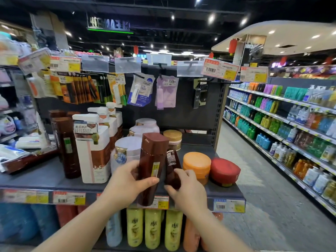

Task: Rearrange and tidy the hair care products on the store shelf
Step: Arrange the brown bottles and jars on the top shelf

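Risk is at the shelf (45, 176) front edge: left hand (125, 184) grips the tall brown bottle (151, 166) beyond it, right hand (188, 191) grips a smaller dark bottle (172, 170); a slip could drop either.

"NIVEA" stands on a hanging blue-and-white packet (141, 91) at twelve o'clock. At ten o'clock, a white carton (94, 151) bears "LUXURIOUS REPAIRING" on its tag and "3.5" lower down. Overhead, a lit ceiling sign (109, 24) reads mirrored, roughly "CLEAN".
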